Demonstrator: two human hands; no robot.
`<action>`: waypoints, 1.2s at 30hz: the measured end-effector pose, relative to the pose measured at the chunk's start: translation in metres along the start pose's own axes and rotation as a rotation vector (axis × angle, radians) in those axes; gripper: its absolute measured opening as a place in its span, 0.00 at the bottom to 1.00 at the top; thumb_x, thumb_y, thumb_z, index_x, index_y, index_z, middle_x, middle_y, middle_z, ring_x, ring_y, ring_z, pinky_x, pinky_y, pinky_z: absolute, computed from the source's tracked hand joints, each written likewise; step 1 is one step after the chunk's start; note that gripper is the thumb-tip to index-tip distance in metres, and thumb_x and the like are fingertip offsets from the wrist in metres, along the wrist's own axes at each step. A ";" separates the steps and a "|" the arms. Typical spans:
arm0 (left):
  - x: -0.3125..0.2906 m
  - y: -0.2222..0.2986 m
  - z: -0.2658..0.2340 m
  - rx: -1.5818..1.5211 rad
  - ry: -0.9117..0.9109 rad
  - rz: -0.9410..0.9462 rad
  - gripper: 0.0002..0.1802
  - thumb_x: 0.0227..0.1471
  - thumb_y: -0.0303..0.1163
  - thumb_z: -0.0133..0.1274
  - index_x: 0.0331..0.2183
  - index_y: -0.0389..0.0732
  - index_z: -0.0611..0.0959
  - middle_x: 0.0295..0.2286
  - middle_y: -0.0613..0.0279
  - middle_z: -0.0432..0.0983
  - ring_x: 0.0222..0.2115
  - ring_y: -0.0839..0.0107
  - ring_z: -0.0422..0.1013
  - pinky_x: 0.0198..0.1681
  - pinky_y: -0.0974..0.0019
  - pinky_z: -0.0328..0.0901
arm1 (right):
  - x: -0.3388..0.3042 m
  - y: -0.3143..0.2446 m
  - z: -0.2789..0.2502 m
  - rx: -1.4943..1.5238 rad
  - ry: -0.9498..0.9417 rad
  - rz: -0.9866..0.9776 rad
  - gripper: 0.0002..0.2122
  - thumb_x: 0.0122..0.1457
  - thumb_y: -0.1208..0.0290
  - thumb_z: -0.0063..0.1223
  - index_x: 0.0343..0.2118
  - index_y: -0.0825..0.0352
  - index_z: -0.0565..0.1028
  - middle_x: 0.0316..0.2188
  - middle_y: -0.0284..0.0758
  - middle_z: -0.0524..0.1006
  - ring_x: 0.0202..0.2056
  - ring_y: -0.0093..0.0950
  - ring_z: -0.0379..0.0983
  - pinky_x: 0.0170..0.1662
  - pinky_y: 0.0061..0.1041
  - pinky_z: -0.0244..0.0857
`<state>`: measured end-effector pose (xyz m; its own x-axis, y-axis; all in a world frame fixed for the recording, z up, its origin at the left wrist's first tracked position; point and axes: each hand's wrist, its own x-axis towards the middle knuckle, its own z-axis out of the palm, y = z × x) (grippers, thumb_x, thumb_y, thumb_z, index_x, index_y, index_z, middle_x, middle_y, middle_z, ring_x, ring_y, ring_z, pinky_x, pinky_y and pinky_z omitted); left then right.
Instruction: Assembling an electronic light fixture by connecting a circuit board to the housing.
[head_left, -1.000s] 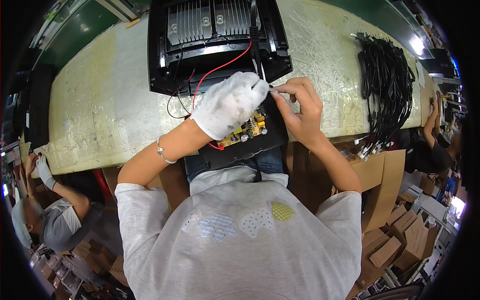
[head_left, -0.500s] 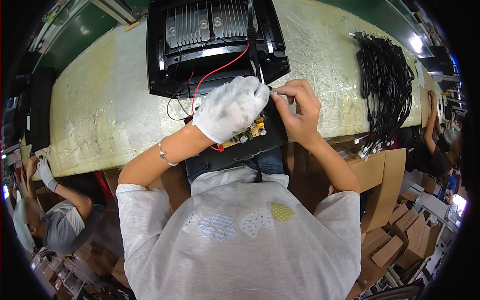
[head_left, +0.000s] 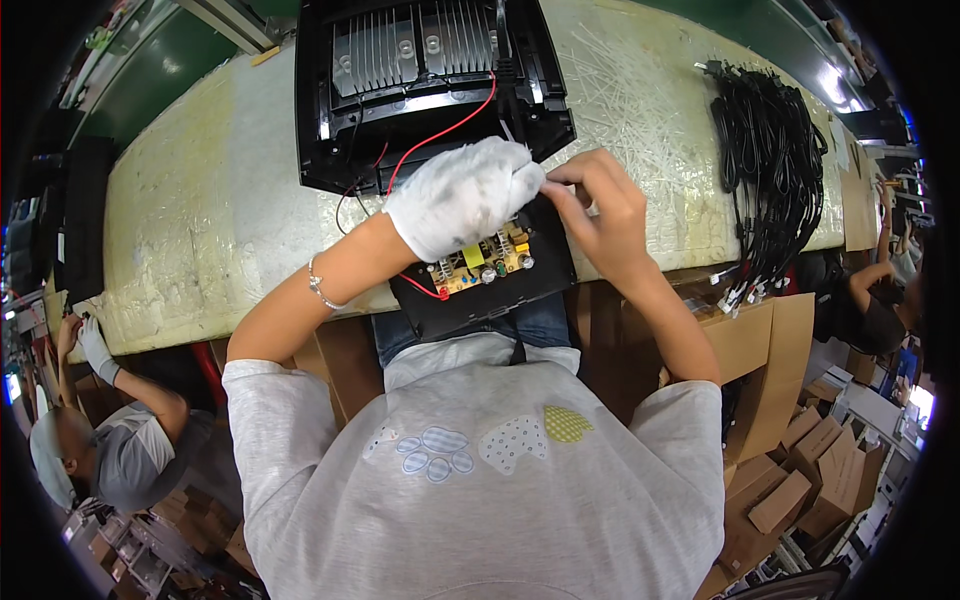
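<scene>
White cloth glove [head_left: 462, 205] is worn on the left hand [head_left: 470, 195], its fingers curled; whether anything is held in them cannot be told. At its fingertips, thumb and forefinger of the bare right hand [head_left: 605, 215] are brought narrowly together, though any small piece between them is too hidden to be made out. The circuit board [head_left: 480, 270], partly covered by the glove, is carried on a black panel [head_left: 455, 318] at the near edge of the table [head_left: 180, 220]. Beyond, a black housing [head_left: 315, 150] is crossed by a red wire [head_left: 450, 132]. Black cables [head_left: 770, 160] are bundled to the right.
</scene>
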<state>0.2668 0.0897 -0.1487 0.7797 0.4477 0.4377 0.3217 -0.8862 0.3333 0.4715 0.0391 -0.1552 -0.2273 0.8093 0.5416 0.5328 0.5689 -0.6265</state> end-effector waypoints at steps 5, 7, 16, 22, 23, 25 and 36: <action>0.000 -0.005 0.000 -0.111 0.057 0.075 0.17 0.44 0.23 0.55 0.40 0.42 0.75 0.32 0.60 0.71 0.32 0.61 0.72 0.33 0.64 0.69 | 0.004 0.004 -0.005 0.404 -0.157 0.336 0.03 0.53 0.79 0.59 0.30 0.73 0.77 0.28 0.35 0.75 0.27 0.20 0.69 0.30 0.18 0.62; -0.003 0.000 0.004 -0.116 0.108 0.023 0.17 0.44 0.24 0.56 0.40 0.43 0.75 0.31 0.61 0.72 0.32 0.61 0.72 0.32 0.64 0.69 | 0.007 0.001 -0.008 0.512 -0.187 0.442 0.02 0.55 0.81 0.57 0.30 0.73 0.76 0.30 0.34 0.74 0.29 0.20 0.69 0.32 0.18 0.62; 0.002 -0.005 -0.008 0.024 0.016 -0.026 0.15 0.45 0.27 0.58 0.38 0.46 0.77 0.31 0.61 0.73 0.32 0.61 0.73 0.33 0.64 0.70 | -0.002 0.005 -0.023 0.299 -0.135 0.341 0.02 0.57 0.80 0.55 0.30 0.73 0.76 0.29 0.31 0.73 0.29 0.17 0.69 0.32 0.16 0.62; 0.003 -0.003 0.018 -0.619 0.149 -0.659 0.14 0.46 0.29 0.63 0.33 0.38 0.75 0.28 0.59 0.75 0.29 0.72 0.73 0.35 0.68 0.69 | 0.001 0.025 -0.021 0.143 -0.119 0.207 0.03 0.57 0.78 0.55 0.29 0.73 0.76 0.26 0.32 0.73 0.24 0.20 0.69 0.28 0.20 0.63; 0.004 -0.004 0.021 -0.889 0.145 -0.878 0.16 0.44 0.31 0.65 0.30 0.36 0.75 0.26 0.59 0.75 0.28 0.76 0.72 0.35 0.70 0.68 | 0.009 0.020 -0.023 0.101 -0.246 0.164 0.04 0.57 0.77 0.56 0.28 0.72 0.75 0.25 0.34 0.73 0.23 0.23 0.68 0.28 0.23 0.63; 0.018 0.005 0.005 -0.784 0.048 -0.960 0.20 0.40 0.37 0.67 0.28 0.36 0.74 0.24 0.61 0.73 0.28 0.77 0.69 0.34 0.71 0.67 | 0.023 0.014 -0.028 0.060 -0.373 0.122 0.04 0.56 0.76 0.56 0.28 0.72 0.75 0.23 0.35 0.72 0.22 0.26 0.68 0.28 0.25 0.63; 0.018 0.024 0.011 -0.531 0.148 -0.887 0.24 0.46 0.42 0.62 0.32 0.32 0.70 0.24 0.51 0.74 0.28 0.54 0.73 0.35 0.62 0.68 | 0.043 0.013 -0.036 -0.395 -0.623 -0.278 0.11 0.49 0.74 0.60 0.22 0.67 0.67 0.18 0.38 0.69 0.23 0.39 0.70 0.25 0.36 0.63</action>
<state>0.2940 0.0754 -0.1423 0.2940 0.9541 -0.0571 0.4414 -0.0825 0.8935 0.4980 0.0762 -0.1197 -0.7476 0.6441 0.1621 0.6130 0.7631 -0.2049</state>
